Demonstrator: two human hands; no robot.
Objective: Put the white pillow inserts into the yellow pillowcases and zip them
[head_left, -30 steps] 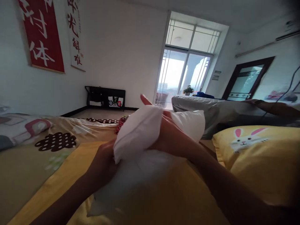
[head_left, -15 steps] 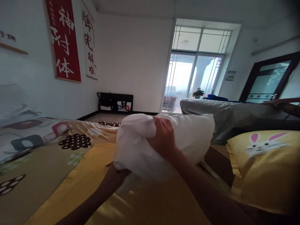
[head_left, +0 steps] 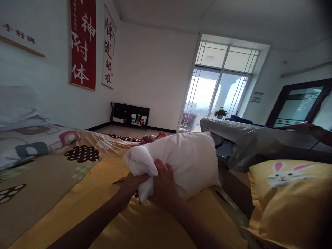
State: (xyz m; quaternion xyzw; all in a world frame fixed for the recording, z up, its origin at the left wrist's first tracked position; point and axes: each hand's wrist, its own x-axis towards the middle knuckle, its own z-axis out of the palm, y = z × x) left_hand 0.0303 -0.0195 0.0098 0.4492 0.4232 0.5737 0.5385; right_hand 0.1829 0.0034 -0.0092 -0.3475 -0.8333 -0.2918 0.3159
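Observation:
A white pillow (head_left: 189, 155) lies in front of me over a yellow cloth (head_left: 103, 186), its near left end folded and bunched. My left hand (head_left: 133, 185) is closed on the lower edge of that bunched end, some of its fingers hidden under the fabric. Beside it, my right hand (head_left: 166, 183) grips the same end from above, with its fingertips pressing into the white material. Off to the right rests a yellow pillow (head_left: 290, 197) with a rabbit face on it, apart from both hands.
A patterned bedspread (head_left: 52, 180) spreads to the left, with a patterned pillow (head_left: 33, 141) on it. Behind on the right stands a table under plastic sheeting (head_left: 249, 141), where another person's arm (head_left: 311, 129) reaches in. A black low shelf (head_left: 129, 114) is against the far wall.
The bunched pillow end has come lower and nearer to me. My right hand has moved down and left, closer to my left hand, which has shifted slightly. The view has tilted up a little.

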